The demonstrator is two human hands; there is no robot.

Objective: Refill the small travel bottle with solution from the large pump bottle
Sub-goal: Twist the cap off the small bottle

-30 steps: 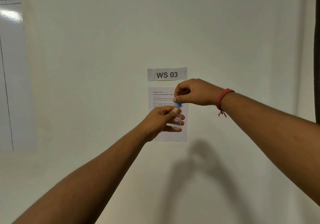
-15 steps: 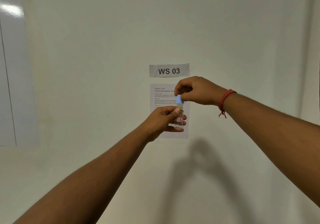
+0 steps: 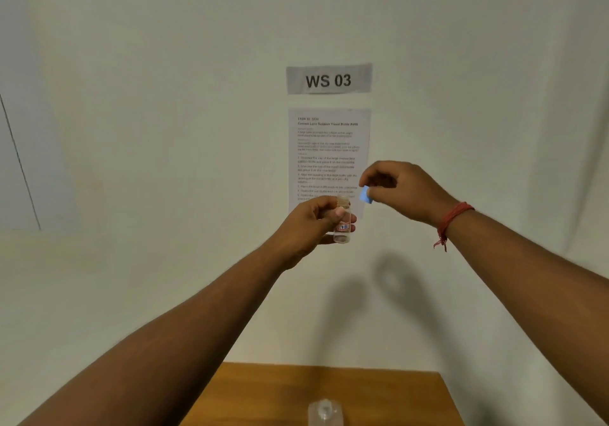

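One small travel bottle (image 3: 342, 228): clear, upright, uncapped, with a red-bordered label carrying handwritten characters; held in the air in front of the wall, well above the table. One blue cap (image 3: 365, 194): off the bottle, up and to the right of its open mouth, near it but not touching. Two hands, both raised and both occupied. The left hand (image 3: 311, 224) grips the small travel bottle, fingers curled round the far side and thumb pressed across the near side just below the neck; the lower part of the bottle shows beneath the thumb. The right hand (image 3: 403, 191) pinches the blue cap between thumb and fingertips, the remaining fingers curled in above it. One red thread band (image 3: 453, 216) around the right wrist, with a loose knotted end hanging below. Two papers on the pale wall behind the hands: one label strip (image 3: 329, 78) printed "WS 03", and directly below it one instruction sheet (image 3: 329, 149) of small text, its title mentioning a travel bottle refill, the finer lines too blurred to read; its lower edge is covered by the hands and bottle. One wooden table (image 3: 263, 392), brown, at the bottom of the view against the wall. One large pump bottle (image 3: 325, 412): clear, only its top visible at the bottom edge, standing on the table well below the hands. Two arm shadows fall on the wall to the right of the left forearm.
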